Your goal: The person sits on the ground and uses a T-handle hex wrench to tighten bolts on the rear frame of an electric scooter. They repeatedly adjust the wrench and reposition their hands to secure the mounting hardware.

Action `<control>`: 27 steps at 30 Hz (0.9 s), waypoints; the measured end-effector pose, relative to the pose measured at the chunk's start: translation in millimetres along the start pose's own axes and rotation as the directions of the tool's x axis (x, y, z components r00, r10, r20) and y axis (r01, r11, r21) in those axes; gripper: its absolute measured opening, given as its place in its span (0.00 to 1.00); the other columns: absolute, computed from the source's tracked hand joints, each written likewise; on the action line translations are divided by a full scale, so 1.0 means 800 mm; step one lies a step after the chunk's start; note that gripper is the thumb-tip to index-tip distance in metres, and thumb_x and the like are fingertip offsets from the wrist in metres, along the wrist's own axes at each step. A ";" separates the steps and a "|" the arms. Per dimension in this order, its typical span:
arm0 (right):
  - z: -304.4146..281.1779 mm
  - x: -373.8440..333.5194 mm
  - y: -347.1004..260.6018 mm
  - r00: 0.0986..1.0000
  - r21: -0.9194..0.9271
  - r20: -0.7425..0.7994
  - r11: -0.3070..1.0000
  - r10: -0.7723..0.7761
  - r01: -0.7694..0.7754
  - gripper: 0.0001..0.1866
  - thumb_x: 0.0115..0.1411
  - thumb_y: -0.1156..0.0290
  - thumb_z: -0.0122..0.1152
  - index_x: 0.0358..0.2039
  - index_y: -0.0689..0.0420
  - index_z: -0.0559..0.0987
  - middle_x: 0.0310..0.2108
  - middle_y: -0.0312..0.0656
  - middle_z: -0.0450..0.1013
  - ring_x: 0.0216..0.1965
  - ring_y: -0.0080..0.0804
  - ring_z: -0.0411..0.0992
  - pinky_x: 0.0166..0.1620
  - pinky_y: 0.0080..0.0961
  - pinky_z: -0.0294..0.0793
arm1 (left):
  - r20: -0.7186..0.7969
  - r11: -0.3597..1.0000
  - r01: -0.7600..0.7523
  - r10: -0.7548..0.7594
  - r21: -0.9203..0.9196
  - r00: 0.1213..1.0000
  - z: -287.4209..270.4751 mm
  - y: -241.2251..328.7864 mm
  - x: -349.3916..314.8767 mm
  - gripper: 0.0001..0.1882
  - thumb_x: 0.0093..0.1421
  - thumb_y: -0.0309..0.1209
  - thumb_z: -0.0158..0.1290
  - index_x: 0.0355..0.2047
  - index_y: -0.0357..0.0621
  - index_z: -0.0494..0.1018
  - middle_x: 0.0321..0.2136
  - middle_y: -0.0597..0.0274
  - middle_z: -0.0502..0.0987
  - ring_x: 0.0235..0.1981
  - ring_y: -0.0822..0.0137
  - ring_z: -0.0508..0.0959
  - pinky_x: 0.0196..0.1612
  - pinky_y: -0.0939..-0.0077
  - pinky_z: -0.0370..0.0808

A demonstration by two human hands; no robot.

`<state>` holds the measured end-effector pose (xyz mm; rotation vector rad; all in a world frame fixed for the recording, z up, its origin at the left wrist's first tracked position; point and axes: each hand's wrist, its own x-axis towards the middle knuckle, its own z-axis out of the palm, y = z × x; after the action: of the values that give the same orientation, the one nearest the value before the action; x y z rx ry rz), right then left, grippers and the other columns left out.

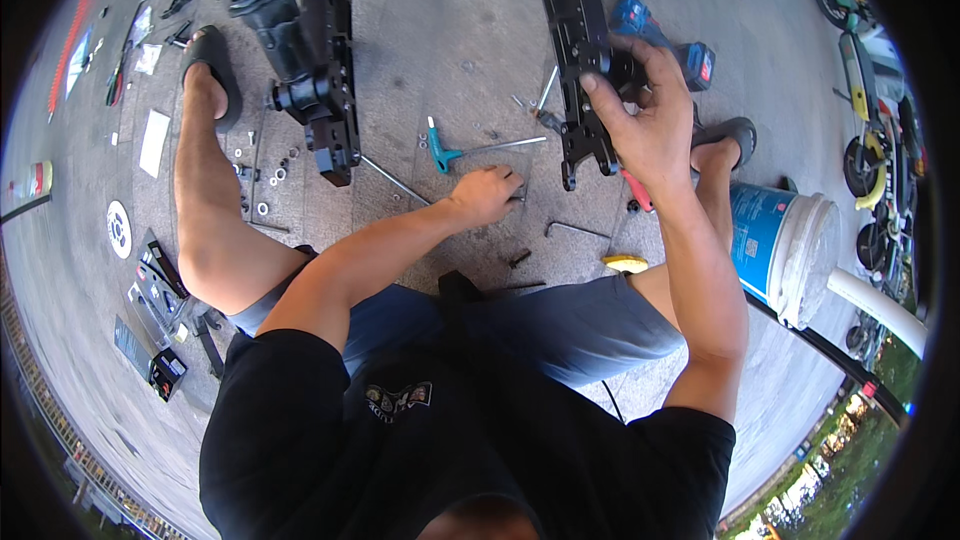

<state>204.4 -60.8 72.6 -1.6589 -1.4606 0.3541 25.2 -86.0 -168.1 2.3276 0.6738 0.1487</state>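
Observation:
My right hand [650, 110] is closed around the lower part of a black metal arm [572, 20], thumb on its near face. The fingertips are partly hidden behind a dark round part. My left hand [486, 195] is low over the paving, fingers curled; a small dark end shows beside the fingertips, but its kind is unclear. Just beyond it lies a teal-handled hex key [442, 150] with a long metal shaft. Left of that stands a second black metal arm [338, 70], beside a black shock absorber [268, 15]. A metal rod [395, 180] slants from its lower end toward my left forearm.
A blue cordless power tool [640, 20] lies beyond my right hand. Nearer are an L-shaped hex key [580, 230], a bolt [519, 259] and a yellow disc [626, 264]. Nuts and washers [280, 173] lie by my left leg. A bucket [785, 250] stands at right.

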 end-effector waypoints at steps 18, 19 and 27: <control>0.001 -0.003 0.000 0.998 0.131 0.053 0.990 0.044 -0.050 0.24 0.49 0.80 0.67 0.49 0.67 0.73 0.38 0.40 0.67 0.34 0.24 0.72 0.35 0.17 0.74 | -0.391 0.489 -0.131 -0.481 -0.863 0.785 -0.155 0.065 0.066 0.07 0.63 0.24 0.50 0.40 0.34 0.68 0.29 0.58 0.77 0.31 0.69 0.79 0.36 0.74 0.77; 0.002 -0.003 0.000 0.997 0.138 0.047 0.989 0.053 -0.059 0.24 0.49 0.81 0.67 0.49 0.67 0.73 0.39 0.40 0.67 0.35 0.24 0.72 0.35 0.17 0.74 | -0.400 0.459 -0.179 -0.448 -0.870 0.800 -0.172 0.079 0.064 0.07 0.63 0.23 0.50 0.40 0.34 0.68 0.29 0.59 0.77 0.31 0.71 0.78 0.35 0.76 0.77; 0.001 -0.007 0.002 0.991 0.171 0.062 0.977 0.118 -0.127 0.25 0.51 0.81 0.67 0.50 0.68 0.72 0.41 0.40 0.66 0.37 0.25 0.73 0.38 0.18 0.75 | -0.324 0.353 -0.191 -0.368 -0.916 0.872 -0.210 0.105 0.062 0.08 0.62 0.20 0.52 0.41 0.32 0.69 0.31 0.60 0.78 0.32 0.75 0.78 0.35 0.80 0.77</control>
<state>203.3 -65.3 69.0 -1.6116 -1.3272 0.5807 55.6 -12.7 9.1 1.0566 0.6820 0.8710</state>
